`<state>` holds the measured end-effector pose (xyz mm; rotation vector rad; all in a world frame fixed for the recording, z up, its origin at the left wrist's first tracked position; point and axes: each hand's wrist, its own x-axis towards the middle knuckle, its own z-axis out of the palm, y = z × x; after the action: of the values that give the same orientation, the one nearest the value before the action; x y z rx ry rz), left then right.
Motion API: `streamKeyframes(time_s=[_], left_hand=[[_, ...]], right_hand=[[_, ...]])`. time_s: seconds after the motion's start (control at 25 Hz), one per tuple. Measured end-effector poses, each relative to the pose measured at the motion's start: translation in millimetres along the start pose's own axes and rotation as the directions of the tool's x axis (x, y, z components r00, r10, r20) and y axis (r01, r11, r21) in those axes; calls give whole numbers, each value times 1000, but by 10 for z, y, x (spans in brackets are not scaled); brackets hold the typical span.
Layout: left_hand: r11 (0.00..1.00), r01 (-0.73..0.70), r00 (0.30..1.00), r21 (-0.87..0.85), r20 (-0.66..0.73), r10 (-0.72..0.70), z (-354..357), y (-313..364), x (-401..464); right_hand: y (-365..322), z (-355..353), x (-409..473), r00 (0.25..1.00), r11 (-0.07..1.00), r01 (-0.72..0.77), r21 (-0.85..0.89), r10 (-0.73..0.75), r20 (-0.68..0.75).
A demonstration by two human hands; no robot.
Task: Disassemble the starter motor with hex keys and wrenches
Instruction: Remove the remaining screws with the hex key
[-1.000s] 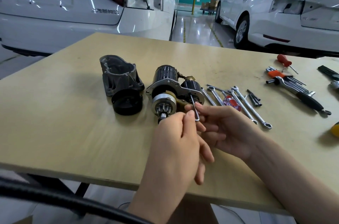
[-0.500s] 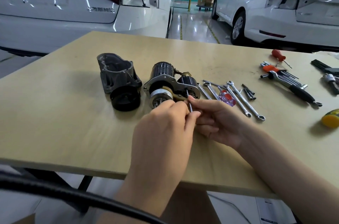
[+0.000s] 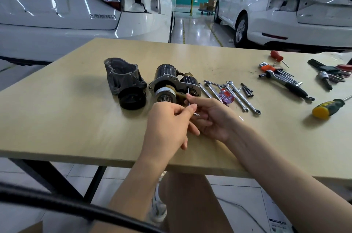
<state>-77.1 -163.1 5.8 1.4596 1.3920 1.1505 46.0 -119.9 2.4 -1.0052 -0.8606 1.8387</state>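
My left hand [image 3: 167, 124] and right hand [image 3: 213, 116] both pinch a hex key [image 3: 189, 99] at the motor [image 3: 171, 84] on the table [image 3: 76, 118].

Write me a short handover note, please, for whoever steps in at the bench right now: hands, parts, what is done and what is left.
Left hand and right hand both pinch a small hex key, its tip at the starter motor face, beside the pinion.
Motor lies on the table. Its grey nose housing is already off, lying to the left with a black round part in front.
Wrenches and loose bolts lie to the right.
Left: the remaining body screws and splitting the motor.
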Motion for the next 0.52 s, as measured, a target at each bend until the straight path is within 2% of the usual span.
streamKeyframes(time_s=[0.12, 0.2, 0.28, 0.36, 0.52], left_hand=[[998, -44, 999, 44, -27, 46, 13, 9, -31], [965, -144, 978, 221, -119, 174, 18, 3, -68], [878, -221, 930, 425, -179, 320, 16, 15, -92], [801, -300, 895, 517, -139, 425, 14, 34, -83], [750, -334, 914, 572, 1, 406, 29, 87, -85]], right_hand=[[18, -6, -6, 999, 1000, 7, 1, -7, -49], [13, -5, 0, 999, 1000, 13, 6, -13, -50], [5, -7, 5, 999, 1000, 20, 5, -20, -49], [3, -10, 13, 999, 1000, 12, -1, -12, -47], [2, -14, 2, 1000, 1000, 0, 11, 1, -23]])
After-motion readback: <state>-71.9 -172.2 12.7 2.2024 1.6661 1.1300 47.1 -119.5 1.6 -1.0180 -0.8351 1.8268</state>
